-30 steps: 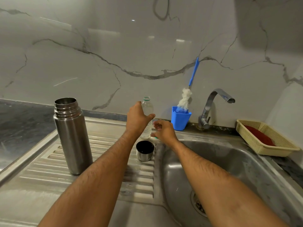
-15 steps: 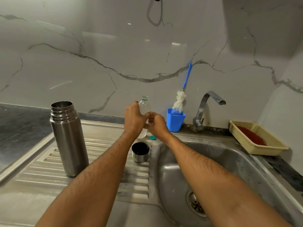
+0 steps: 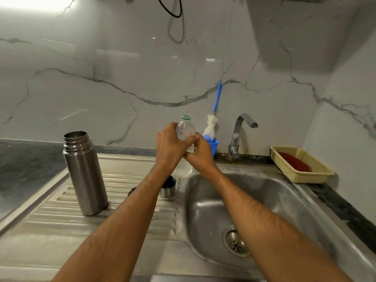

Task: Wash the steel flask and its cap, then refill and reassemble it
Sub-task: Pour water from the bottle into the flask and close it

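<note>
A glossy white marble-look wall point(image 3: 122, 82) with grey veins backs the whole scene, and a black cable loop point(image 3: 173, 9) hangs against it near the top. Below runs a stainless steel sink unit: a ribbed draining surface point(image 3: 61, 212) on my left and the basin point(image 3: 264, 200) with its round drain point(image 3: 236, 243) on my right. To the far left the steel meets a dark speckled stone surface point(image 3: 24, 165).

The steel flask point(image 3: 85, 174) stands upright and uncapped on the ribbed draining surface, well to the left of my arms. Its steel cap point(image 3: 168, 187) sits mouth-up on the same ribs beside the basin's edge, partly hidden behind my left forearm.

My left hand point(image 3: 169, 148) is wrapped around a small clear plastic bottle point(image 3: 185, 130), held upright above the back rim of the sink with its neck open and a green ring at the mouth. My right hand point(image 3: 200, 153) is curled against the bottle's lower part, fingers touching it just beside my left.

Behind my hands a blue cup point(image 3: 213, 146) holds a bottle brush point(image 3: 212, 127) with a white head and a blue handle leaning on the wall. A chrome tap point(image 3: 239, 135) rises at the back of the basin, and a yellow woven basket point(image 3: 317, 171) with something red in it sits on the far right.
</note>
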